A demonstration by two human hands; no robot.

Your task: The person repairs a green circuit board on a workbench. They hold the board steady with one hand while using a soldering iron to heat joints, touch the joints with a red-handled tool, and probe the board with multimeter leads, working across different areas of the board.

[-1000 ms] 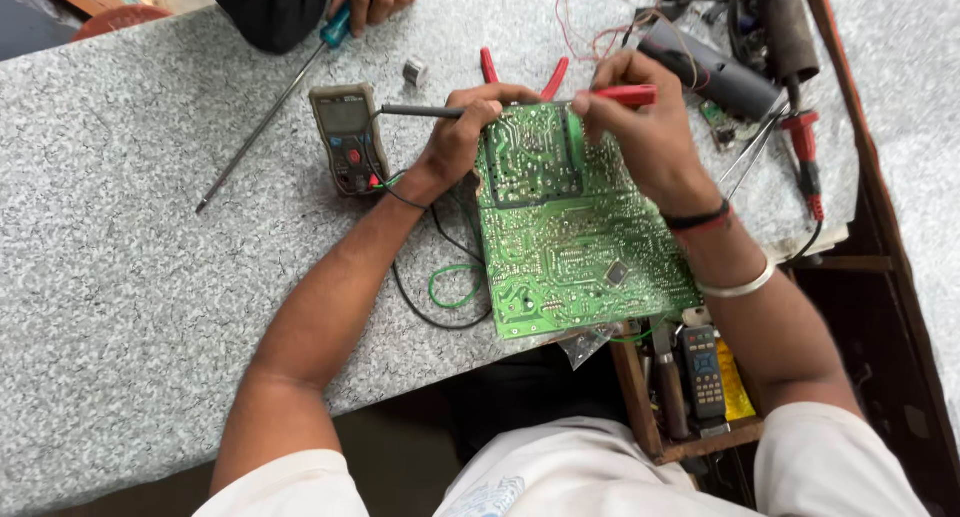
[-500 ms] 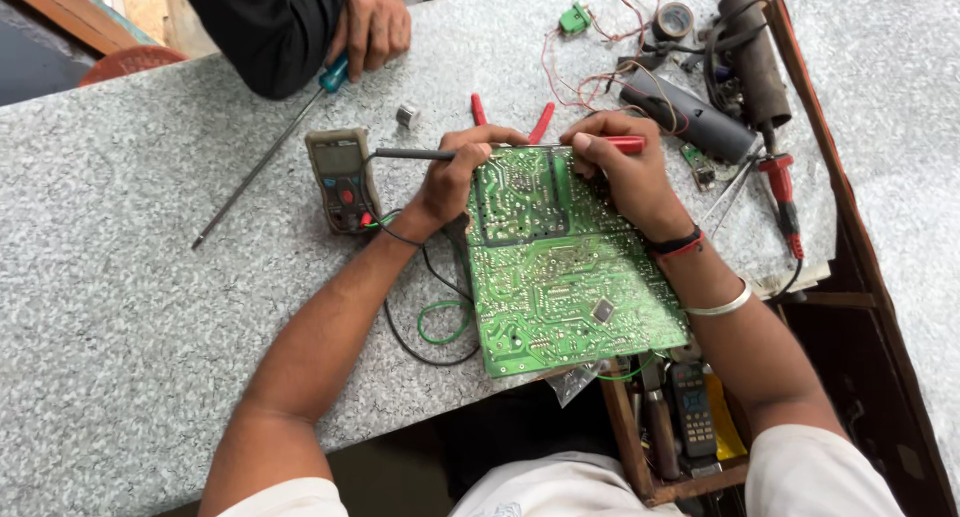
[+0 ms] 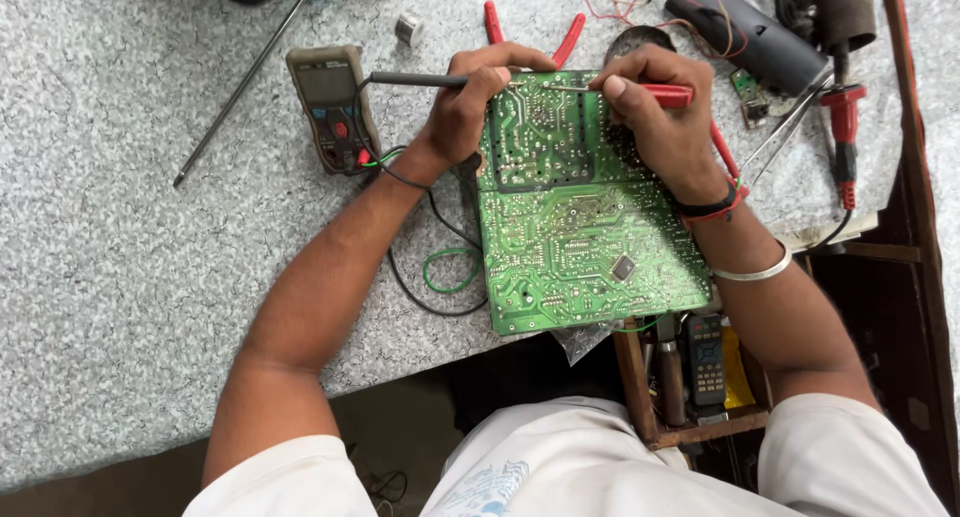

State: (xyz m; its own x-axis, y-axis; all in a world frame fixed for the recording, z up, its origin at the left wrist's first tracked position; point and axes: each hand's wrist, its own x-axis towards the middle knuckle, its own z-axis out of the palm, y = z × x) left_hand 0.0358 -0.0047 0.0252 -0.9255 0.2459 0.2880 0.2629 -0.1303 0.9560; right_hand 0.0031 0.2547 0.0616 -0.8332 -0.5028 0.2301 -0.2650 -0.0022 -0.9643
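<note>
I have the left hand [image 3: 462, 112] with fingers closed round the black probe [image 3: 415, 79]; right hand [image 3: 655, 112] with fingers pinched shut on the red probe [image 3: 668, 96]; both tips meet the far edge of the board [image 3: 580, 202]; the board lies solder side up at the near edge of the table [image 3: 120, 277], its near corner hanging over. To probe well, as I judge it: keep each tip on one pad only, steady the wrists on the board, glance at the meter [image 3: 332, 107] without shifting the tips; a slip could bridge neighbouring joints. Meter sits left of the board, leads [image 3: 440, 277] looping under my left forearm. Table is grey speckled stone; long screwdriver [image 3: 245, 77] toward the far left, red pliers [image 3: 530, 32] behind the board, a dark tube [image 3: 745, 37] and another screwdriver [image 3: 843, 127] at the far right corner; a wooden tray [image 3: 690, 377] of tools below the right edge.
</note>
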